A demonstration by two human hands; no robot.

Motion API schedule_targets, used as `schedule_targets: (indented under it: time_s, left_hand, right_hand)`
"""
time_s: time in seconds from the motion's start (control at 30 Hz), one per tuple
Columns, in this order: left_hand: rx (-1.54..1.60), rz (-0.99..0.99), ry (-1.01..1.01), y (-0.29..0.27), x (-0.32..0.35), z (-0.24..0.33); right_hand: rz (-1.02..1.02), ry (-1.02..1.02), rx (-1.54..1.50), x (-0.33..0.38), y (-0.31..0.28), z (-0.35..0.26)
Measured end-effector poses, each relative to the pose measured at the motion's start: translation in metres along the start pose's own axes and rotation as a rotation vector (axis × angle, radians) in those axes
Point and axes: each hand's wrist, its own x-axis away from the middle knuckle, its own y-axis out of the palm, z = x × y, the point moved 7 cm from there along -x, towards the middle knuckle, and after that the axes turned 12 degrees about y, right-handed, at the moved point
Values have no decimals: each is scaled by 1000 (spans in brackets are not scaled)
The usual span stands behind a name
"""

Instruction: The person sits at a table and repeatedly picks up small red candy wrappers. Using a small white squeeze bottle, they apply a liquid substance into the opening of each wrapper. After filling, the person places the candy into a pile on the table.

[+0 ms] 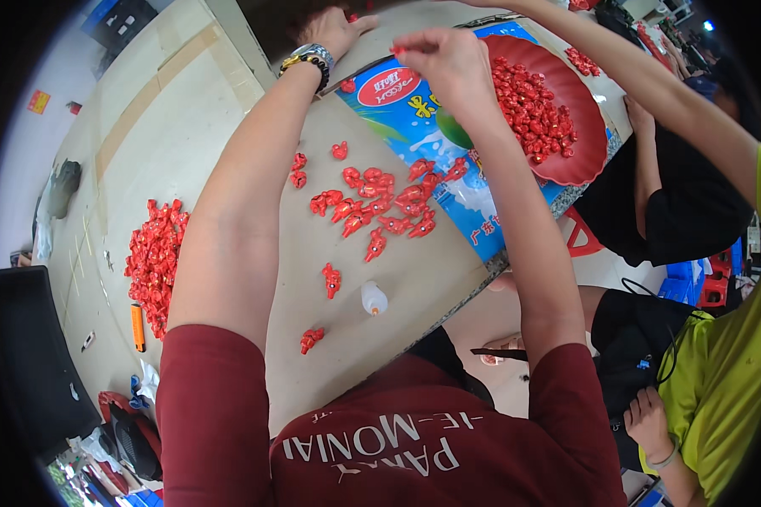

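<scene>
While our right hand [458, 72] pinches a small red piece [399, 51] near the blue sheet [423, 139] | we cannot tell the grip of our left hand [334, 35] | red figures [379, 205] lie on the table [300, 245] nearer us

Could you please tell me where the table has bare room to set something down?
The table has a wide free patch beyond the left pile of red pieces, outside the left forearm, and a smaller one between the white bottle and the near edge. Scattered red pieces crowd the middle.
</scene>
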Motion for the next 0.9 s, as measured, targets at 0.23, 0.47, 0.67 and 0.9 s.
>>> schedule_targets:
  time_s: [0.23, 0.47, 0.67, 0.9]
  left_hand:
    - [348, 150, 176, 13, -32, -19]
    - [232, 114, 359, -65, 29, 61]
    - [456, 32, 274, -177, 166, 96]
    - [-26, -193, -5, -249, 261, 37]
  right_hand:
    - [-29, 110, -37, -48, 43, 0]
    - [29, -10, 239, -72, 76, 22]
    - [-79, 119, -232, -96, 100, 44]
    - [-228, -95, 264, -24, 57, -27]
